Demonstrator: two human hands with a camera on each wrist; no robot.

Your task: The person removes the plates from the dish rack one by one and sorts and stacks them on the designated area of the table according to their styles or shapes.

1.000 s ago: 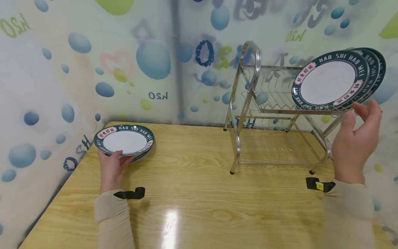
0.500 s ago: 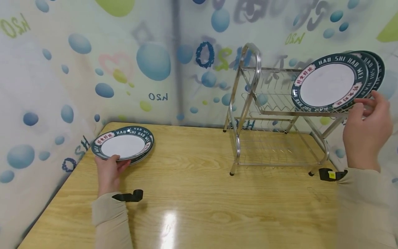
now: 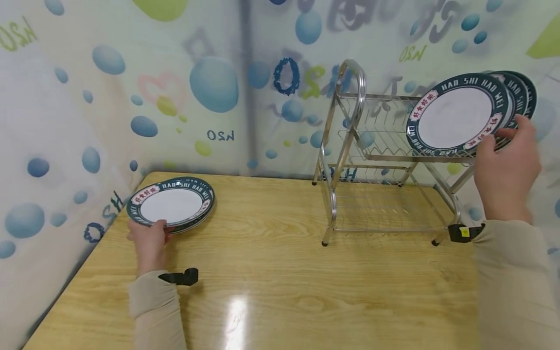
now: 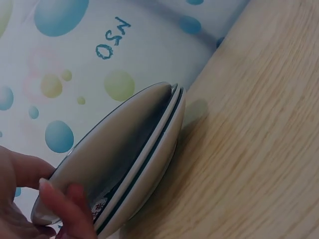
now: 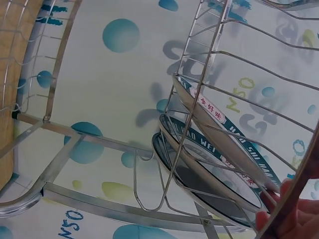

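At the table's far left, my left hand [image 3: 148, 244] pinches the near rim of the top plate [image 3: 171, 206], white with a dark green lettered band. The left wrist view shows this plate [image 4: 107, 144] tilted up, its near side apart from the plates [image 4: 158, 162] stacked beneath. On the upper tier of a metal dish rack [image 3: 389, 158], several matching plates lean in a row. My right hand [image 3: 508, 171] holds the right rim of the front plate [image 3: 455, 112]. Its fingertips [image 5: 269, 199] reach in behind that plate [image 5: 232, 134] in the right wrist view; part of the hand is hidden by the rack's bar.
Below, the rack's lower wire tier [image 3: 380, 209] stands close over the wooden table [image 3: 280, 272]. A wall covering printed with bubbles [image 3: 214, 85] rises right behind the table and along its left side. Two rear plates [image 3: 527, 92] lean behind the front one.
My right hand has risen from below the rack's front bar to the front plate's right rim. The left hand has drawn its plate slightly left and toward me.
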